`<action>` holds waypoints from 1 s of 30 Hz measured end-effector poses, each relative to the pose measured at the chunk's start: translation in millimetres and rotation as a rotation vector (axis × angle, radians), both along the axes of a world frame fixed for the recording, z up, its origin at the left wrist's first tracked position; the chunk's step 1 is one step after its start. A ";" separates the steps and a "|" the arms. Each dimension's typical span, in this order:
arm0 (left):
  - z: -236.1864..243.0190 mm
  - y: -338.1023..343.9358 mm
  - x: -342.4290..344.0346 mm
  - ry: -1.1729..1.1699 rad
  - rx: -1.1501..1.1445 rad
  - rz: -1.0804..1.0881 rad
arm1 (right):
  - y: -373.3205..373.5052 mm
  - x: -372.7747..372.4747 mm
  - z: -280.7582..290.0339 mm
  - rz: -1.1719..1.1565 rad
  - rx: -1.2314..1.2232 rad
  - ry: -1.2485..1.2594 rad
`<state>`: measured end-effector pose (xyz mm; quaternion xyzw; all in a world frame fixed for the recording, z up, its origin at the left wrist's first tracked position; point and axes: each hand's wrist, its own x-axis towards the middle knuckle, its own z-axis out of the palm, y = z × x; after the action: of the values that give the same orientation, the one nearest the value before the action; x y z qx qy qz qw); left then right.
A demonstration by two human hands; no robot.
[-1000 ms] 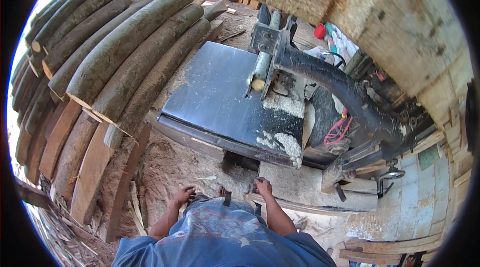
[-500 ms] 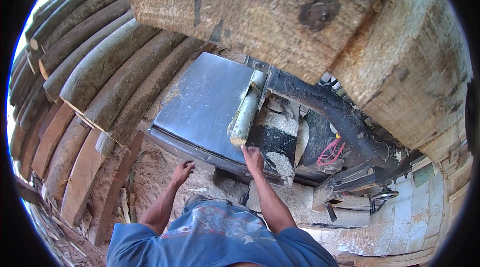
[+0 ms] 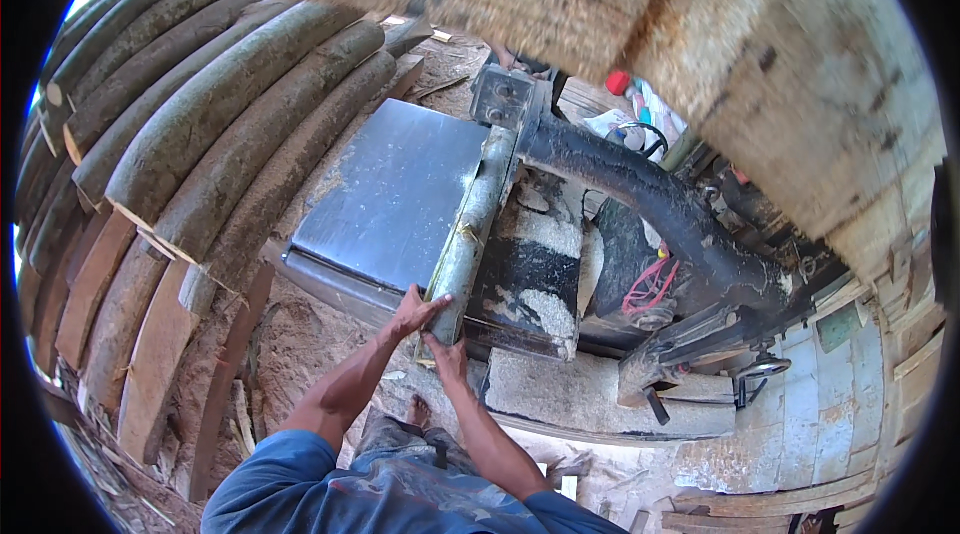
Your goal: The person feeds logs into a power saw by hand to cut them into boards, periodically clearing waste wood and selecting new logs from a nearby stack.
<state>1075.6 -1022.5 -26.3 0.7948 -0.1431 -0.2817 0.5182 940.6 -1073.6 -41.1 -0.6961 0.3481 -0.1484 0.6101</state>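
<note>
A narrow grey-green log (image 3: 480,219) lies along the right side of a smooth metal machine table (image 3: 385,199), its near end sticking out past the table's front edge. My left hand (image 3: 418,312) is closed over the log's left side near that end, thumb on top. My right hand (image 3: 449,358) grips the end itself from the near side, just below the left one. Part of the log's left face looks pale, like cut wood. Its far end reaches up to a black metal block (image 3: 503,94) on the machine's frame.
Stacked bark-covered logs (image 3: 235,124) fill the left side. A curved black machine arm (image 3: 640,169) runs right from the block, with a pink cord (image 3: 650,284) below it. Large wooden beams (image 3: 770,64) hang close overhead. Sawdust covers a ledge (image 3: 560,394); a handwheel (image 3: 765,367) stands right.
The log has come toward me and now overhangs the table's near edge. My left hand has moved right onto it, and my right hand has shifted left and nearer to grip its end.
</note>
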 end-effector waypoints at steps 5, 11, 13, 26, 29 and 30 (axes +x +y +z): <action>17.4 34.8 -57.9 0.150 -0.076 -0.039 | 46.6 -43.7 -3.5 -0.035 0.030 -0.031; 22.2 81.0 -103.5 0.355 -0.263 -0.129 | 99.4 -94.8 31.3 -0.075 0.050 0.087; 25.5 100.1 -127.0 0.316 -0.271 -0.120 | 120.2 -117.9 43.1 -0.086 0.079 0.177; 7.9 225.1 -259.5 0.314 -0.240 -0.155 | 245.6 -251.3 8.9 -0.109 0.080 0.098; 16.6 256.0 -292.6 0.274 -0.217 -0.150 | 277.2 -280.9 6.4 -0.115 0.103 -0.006; 12.8 266.4 -301.3 0.267 -0.220 -0.152 | 287.0 -290.9 7.2 -0.116 0.100 -0.014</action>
<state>774.3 -756.2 -13.5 0.6758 -0.1627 -0.4054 0.5937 649.7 -786.5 -33.9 -0.6424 0.3903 -0.1707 0.6370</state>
